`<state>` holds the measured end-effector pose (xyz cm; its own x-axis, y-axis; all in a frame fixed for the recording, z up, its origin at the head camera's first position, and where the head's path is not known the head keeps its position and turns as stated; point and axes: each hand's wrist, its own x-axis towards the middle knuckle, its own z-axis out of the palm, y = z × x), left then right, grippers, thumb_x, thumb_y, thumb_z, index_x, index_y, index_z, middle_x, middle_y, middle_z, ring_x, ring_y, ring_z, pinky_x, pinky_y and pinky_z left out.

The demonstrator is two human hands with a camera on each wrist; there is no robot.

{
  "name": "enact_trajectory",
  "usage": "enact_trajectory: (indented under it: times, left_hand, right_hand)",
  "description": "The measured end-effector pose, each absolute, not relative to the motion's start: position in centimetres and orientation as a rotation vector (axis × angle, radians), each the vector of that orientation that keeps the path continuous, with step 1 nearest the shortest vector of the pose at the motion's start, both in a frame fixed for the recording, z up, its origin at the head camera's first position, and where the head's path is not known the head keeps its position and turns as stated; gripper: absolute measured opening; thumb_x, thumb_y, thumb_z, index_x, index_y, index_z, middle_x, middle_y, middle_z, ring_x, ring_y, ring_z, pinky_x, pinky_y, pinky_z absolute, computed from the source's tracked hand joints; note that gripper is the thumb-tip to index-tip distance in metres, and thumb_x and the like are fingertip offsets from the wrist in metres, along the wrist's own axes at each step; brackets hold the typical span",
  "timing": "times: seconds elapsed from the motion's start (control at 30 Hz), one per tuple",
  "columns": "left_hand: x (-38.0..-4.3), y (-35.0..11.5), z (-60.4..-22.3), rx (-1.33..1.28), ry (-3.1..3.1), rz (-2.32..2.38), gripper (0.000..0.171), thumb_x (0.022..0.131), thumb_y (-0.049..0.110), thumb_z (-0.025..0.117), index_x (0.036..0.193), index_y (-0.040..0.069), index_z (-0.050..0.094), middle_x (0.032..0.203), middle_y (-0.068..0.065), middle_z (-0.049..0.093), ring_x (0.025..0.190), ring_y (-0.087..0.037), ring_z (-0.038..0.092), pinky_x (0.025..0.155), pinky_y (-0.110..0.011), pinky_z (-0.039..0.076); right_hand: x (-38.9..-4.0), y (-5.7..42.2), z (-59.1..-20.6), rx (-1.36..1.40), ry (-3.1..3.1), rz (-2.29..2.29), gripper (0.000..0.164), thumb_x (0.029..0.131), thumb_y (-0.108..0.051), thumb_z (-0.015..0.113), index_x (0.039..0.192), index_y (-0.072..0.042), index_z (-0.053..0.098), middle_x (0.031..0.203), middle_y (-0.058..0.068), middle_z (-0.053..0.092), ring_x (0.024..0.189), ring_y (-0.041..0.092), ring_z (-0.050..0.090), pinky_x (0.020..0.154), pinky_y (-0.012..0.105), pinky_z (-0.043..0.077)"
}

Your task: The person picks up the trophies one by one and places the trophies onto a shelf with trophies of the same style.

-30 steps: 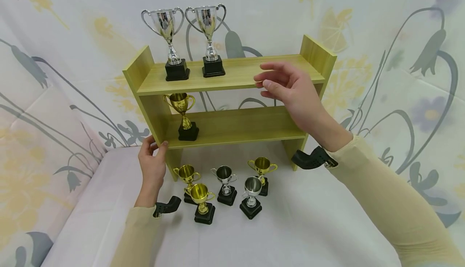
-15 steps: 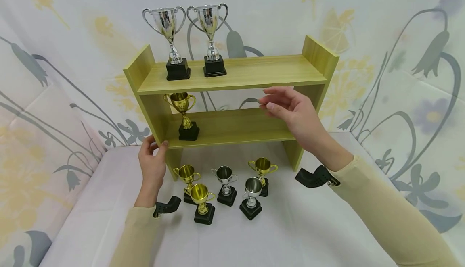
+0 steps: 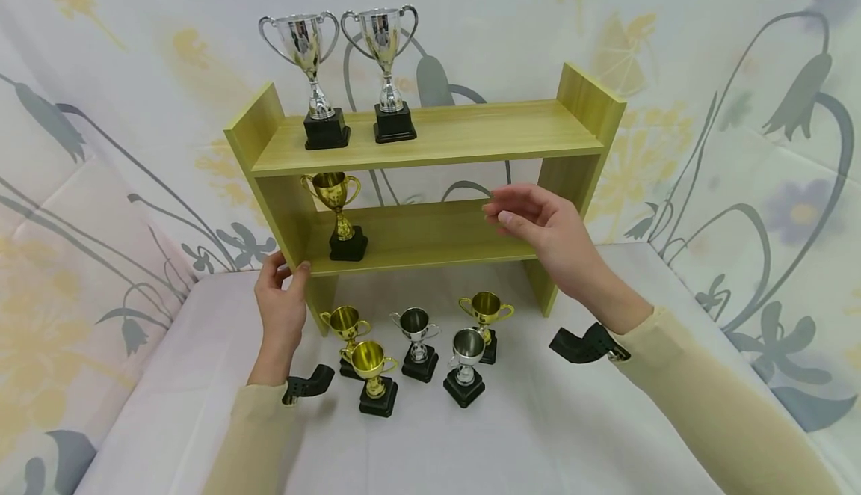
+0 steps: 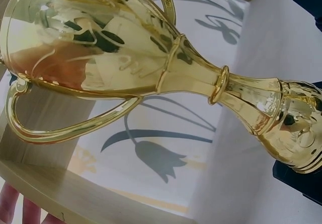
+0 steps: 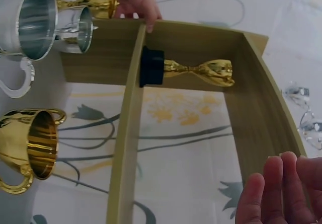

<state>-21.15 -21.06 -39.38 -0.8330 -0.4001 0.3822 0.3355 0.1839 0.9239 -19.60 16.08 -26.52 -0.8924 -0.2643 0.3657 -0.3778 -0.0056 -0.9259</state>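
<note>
My left hand (image 3: pixel 279 317) grips the left panel of the yellowish, wood-grained two-board shelf (image 3: pixel 484 128); my right hand (image 3: pixel 548 237), loosely curved and holding nothing, is before the shelf's right half. Two glossy silver two-handled trophies (image 3: pixel 304 40) top it; one gold two-handled trophy (image 3: pixel 333 194) is on its lower board. At its foot, three small gold cups (image 3: pixel 370 360) and two silver cups (image 3: pixel 468 345) stand on a white surface (image 3: pixel 572 428). Only the left wrist view shows a gold bowl (image 4: pixel 105 53) reflecting mirror-like.
</note>
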Motion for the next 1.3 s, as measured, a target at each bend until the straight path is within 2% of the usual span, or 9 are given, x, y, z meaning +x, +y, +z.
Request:
enact_trajectory:
  times: [0.27,0.43,0.57,0.7,0.83,1.17,1.3]
  left_hand:
    - [-21.1,-21.1,-39.4,0.064,-1.913,-1.699,0.033,0.098,0.012,0.060,0.130,0.003,0.059,0.111,0.006,0.054,0.105,-0.013,0.051,0.081,-0.022,0.048]
    - [-21.1,-21.1,-39.4,0.061,-1.910,-1.697,0.033,0.098,0.011,0.060,0.130,0.002,0.058,0.111,0.007,0.054,0.105,-0.014,0.052,0.082,-0.022,0.049]
    - [-21.1,-21.0,-39.4,0.060,-1.902,-1.701,0.032,0.098,0.011,0.060,0.129,0.003,0.059,0.110,0.007,0.054,0.105,-0.015,0.052,0.082,-0.023,0.049]
    - [-21.1,-21.0,-39.4,0.068,-1.905,-1.703,0.032,0.098,0.011,0.060,0.128,0.003,0.059,0.110,0.008,0.054,0.105,-0.015,0.052,0.083,-0.024,0.049]
    - [-21.1,-21.0,-39.3,0.078,-1.918,-1.696,0.033,0.098,0.012,0.060,0.130,0.004,0.058,0.111,0.008,0.054,0.106,-0.014,0.052,0.083,-0.023,0.049]
    - [-21.0,-20.9,-39.2,0.087,-1.925,-1.702,0.032,0.099,0.013,0.060,0.130,0.004,0.058,0.111,0.007,0.054,0.106,-0.014,0.051,0.087,-0.025,0.049]
    - [-21.1,-20.9,-39.2,0.089,-1.918,-1.704,0.032,0.099,0.013,0.060,0.129,0.004,0.058,0.111,0.007,0.054,0.106,-0.014,0.051,0.085,-0.024,0.048]
  right_hand:
    - [-19.5,16.5,-28.0,0.680,-2.184,2.053,0.028,0.098,-0.001,0.058,0.127,0.001,0.059,0.114,0.011,0.066,0.106,0.022,0.066,0.095,0.037,0.050]
    - [-19.4,16.6,-28.6,0.675,-2.195,2.038,0.026,0.099,-0.001,0.058,0.124,-0.001,0.061,0.116,0.017,0.065,0.106,0.022,0.066,0.094,0.037,0.051]
    - [-19.3,16.7,-29.1,0.653,-2.225,2.009,0.027,0.099,-0.002,0.057,0.126,0.004,0.059,0.119,0.021,0.064,0.109,0.029,0.065,0.092,0.036,0.052]
    - [-19.1,16.8,-29.8,0.635,-2.244,2.011,0.029,0.099,-0.002,0.057,0.127,0.008,0.057,0.117,0.018,0.065,0.110,0.032,0.064,0.090,0.032,0.053]
    - [-18.9,16.9,-30.5,0.624,-2.246,2.024,0.029,0.099,0.000,0.057,0.126,0.008,0.058,0.115,0.012,0.067,0.107,0.027,0.065,0.089,0.030,0.053]
    - [-18.3,17.1,-32.2,0.573,-2.274,2.034,0.027,0.098,0.001,0.058,0.123,0.009,0.060,0.114,0.012,0.068,0.102,0.014,0.068,0.091,0.028,0.052]
    - [-18.0,17.1,-33.2,0.574,-2.277,2.059,0.026,0.097,0.000,0.059,0.122,0.009,0.061,0.112,0.010,0.069,0.102,0.013,0.068,0.092,0.029,0.052]
